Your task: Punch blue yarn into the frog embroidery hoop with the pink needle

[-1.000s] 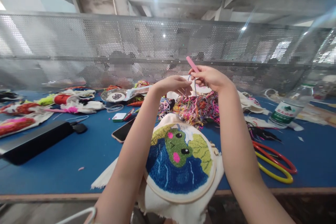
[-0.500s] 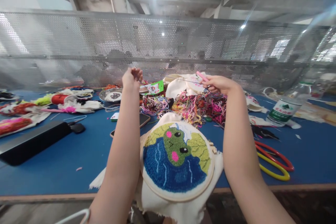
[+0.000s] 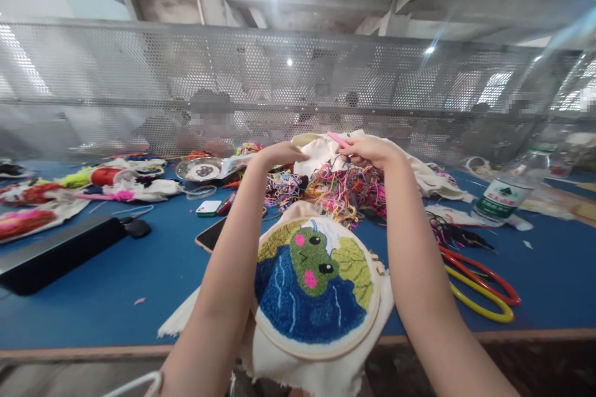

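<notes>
My right hand (image 3: 365, 152) is closed around a pink punch needle (image 3: 338, 139), held above a heap of tangled yarn (image 3: 321, 189). A dark strand hangs just below its fingers. My left hand (image 3: 285, 152) reaches in from the left, its fingertips pointing at the needle but apart from it. Those fingers look pressed together; whatever they hold is too small to make out. Between my forearms lies a round embroidery hoop (image 3: 316, 356), stretched with white cloth. Its picture (image 3: 311, 279) is a green face with pink cheeks on blue, with yellow-green patches.
A phone (image 3: 210, 234) and a small white-and-green box (image 3: 208, 208) lie left of the hoop. Further left are a metal bowl (image 3: 186, 169) and a long black case (image 3: 65, 254). On the right are red (image 3: 507, 288) and yellow rings (image 3: 493, 311) and a plastic bottle (image 3: 505, 195). Perforated metal panels (image 3: 298, 80) stand behind.
My left hand has moved right, towards my right hand, which has shifted left with the punch needle. The strand stretched between them no longer shows taut.
</notes>
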A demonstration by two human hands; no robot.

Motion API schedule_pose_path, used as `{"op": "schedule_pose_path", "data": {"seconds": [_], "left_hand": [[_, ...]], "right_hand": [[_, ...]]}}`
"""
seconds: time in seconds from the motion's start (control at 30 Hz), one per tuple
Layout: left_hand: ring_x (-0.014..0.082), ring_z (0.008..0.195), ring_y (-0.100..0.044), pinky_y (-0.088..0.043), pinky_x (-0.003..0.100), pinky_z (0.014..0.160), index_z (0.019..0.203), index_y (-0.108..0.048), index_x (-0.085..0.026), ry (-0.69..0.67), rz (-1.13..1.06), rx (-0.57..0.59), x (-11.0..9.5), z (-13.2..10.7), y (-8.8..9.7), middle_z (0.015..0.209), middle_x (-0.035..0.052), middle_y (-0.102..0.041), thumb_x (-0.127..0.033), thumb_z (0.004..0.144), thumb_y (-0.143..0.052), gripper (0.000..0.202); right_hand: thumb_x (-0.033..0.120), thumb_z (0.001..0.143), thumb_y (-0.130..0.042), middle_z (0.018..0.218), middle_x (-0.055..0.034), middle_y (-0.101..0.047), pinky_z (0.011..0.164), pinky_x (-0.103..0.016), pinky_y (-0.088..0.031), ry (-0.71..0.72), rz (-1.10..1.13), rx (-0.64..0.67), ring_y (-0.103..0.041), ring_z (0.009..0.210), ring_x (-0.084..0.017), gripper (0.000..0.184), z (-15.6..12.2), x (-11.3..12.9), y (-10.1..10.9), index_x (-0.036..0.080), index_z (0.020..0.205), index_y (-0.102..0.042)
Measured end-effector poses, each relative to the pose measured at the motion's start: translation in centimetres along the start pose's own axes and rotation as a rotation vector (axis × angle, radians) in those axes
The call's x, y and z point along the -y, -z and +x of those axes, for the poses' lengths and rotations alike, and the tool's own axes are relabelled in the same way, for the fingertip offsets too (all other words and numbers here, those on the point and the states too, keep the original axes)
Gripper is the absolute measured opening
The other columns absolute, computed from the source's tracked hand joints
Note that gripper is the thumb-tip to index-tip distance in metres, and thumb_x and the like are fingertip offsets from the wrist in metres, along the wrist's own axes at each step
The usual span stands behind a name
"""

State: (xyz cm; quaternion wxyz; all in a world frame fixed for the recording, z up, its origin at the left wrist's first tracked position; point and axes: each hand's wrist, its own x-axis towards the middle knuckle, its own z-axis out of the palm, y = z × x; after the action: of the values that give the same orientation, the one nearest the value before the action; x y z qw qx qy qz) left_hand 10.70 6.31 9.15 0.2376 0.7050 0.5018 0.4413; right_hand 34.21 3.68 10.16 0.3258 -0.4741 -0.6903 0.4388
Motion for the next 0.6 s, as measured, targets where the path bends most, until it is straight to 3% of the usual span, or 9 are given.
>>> {"op": "schedule_pose_path", "data": {"seconds": [0.07, 0.1, 0.17, 0.27, 0.37, 0.5, 0.6], "left_hand": [[0.0149, 0.064, -0.062, -0.044, 0.022, 0.058, 0.068, -0.071, -0.017, -0.103, 0.075, 0.309, -1.9, -0.6, -2.2, 0.069, 0.0046, -0.069, -0.024, 0.067, -0.071, 0.008], [0.0131, 0.062, -0.061, -0.044, 0.022, 0.058, 0.069, -0.070, -0.016, -0.198, 0.118, 0.383, -2.7, -0.9, -3.1, 0.071, 0.0043, -0.069, -0.027, 0.071, -0.067, 0.011], [0.0117, 0.060, -0.060, -0.044, 0.022, 0.058, 0.066, -0.067, -0.015, -0.270, 0.154, 0.365, -3.6, -1.3, -4.4, 0.067, 0.0043, -0.068, -0.026, 0.077, -0.059, 0.018], [0.0121, 0.058, -0.059, -0.043, 0.023, 0.061, 0.060, -0.064, -0.015, -0.269, 0.208, 0.253, -3.6, -1.2, -4.7, 0.059, 0.0034, -0.065, -0.022, 0.080, -0.053, 0.024], [0.0166, 0.068, -0.060, -0.042, 0.027, 0.066, 0.056, -0.059, -0.017, -0.232, 0.303, 0.042, -2.6, -0.6, -3.8, 0.062, 0.0042, -0.063, -0.019, 0.077, -0.053, 0.021], [0.0258, 0.091, -0.059, -0.040, 0.033, 0.075, 0.061, -0.058, -0.017, -0.071, 0.411, -0.270, -0.7, 0.1, -1.3, 0.074, 0.0088, -0.064, -0.019, 0.077, -0.054, 0.017], [0.0294, 0.101, -0.056, -0.040, 0.039, 0.082, 0.073, -0.063, -0.012, 0.103, 0.453, -0.411, 1.0, -0.1, 1.3, 0.087, 0.0117, -0.065, -0.019, 0.082, -0.054, 0.014]], "right_hand": [[0.010, 0.079, -0.057, 0.062, 0.0008, -0.050, 0.032, -0.018, -0.014, 0.034, 0.021, 0.025, -0.027, 0.036, -0.002, 0.009, 0.0, 0.4, -0.4, 0.017, 0.075, -0.055], [0.011, 0.079, -0.057, 0.062, 0.0007, -0.050, 0.032, -0.018, -0.014, 0.045, 0.024, 0.028, -0.027, 0.036, -0.002, 0.008, 0.0, 0.5, -0.5, 0.017, 0.075, -0.055], [0.012, 0.080, -0.057, 0.062, 0.0007, -0.050, 0.033, -0.018, -0.014, 0.059, 0.021, 0.023, -0.028, 0.037, -0.002, 0.007, -0.2, 0.8, -0.6, 0.017, 0.075, -0.055], [0.010, 0.080, -0.056, 0.062, 0.0010, -0.049, 0.033, -0.018, -0.013, 0.066, 0.023, 0.021, -0.028, 0.038, -0.002, 0.009, -0.4, 0.7, -0.4, 0.017, 0.075, -0.054], [0.008, 0.079, -0.055, 0.060, 0.0017, -0.048, 0.033, -0.018, -0.013, 0.046, 0.042, 0.011, -0.027, 0.037, -0.002, 0.010, -0.5, 0.3, 0.1, 0.016, 0.075, -0.053], [0.004, 0.078, -0.053, 0.059, 0.0024, -0.048, 0.033, -0.017, -0.013, 0.014, 0.045, -0.049, -0.026, 0.036, -0.002, 0.012, -0.7, -0.4, 1.1, 0.016, 0.076, -0.053], [0.002, 0.076, -0.053, 0.057, 0.0030, -0.048, 0.033, -0.017, -0.012, -0.017, 0.031, -0.072, -0.026, 0.035, -0.001, 0.013, -1.2, -0.7, 1.8, 0.015, 0.074, -0.052]]}}
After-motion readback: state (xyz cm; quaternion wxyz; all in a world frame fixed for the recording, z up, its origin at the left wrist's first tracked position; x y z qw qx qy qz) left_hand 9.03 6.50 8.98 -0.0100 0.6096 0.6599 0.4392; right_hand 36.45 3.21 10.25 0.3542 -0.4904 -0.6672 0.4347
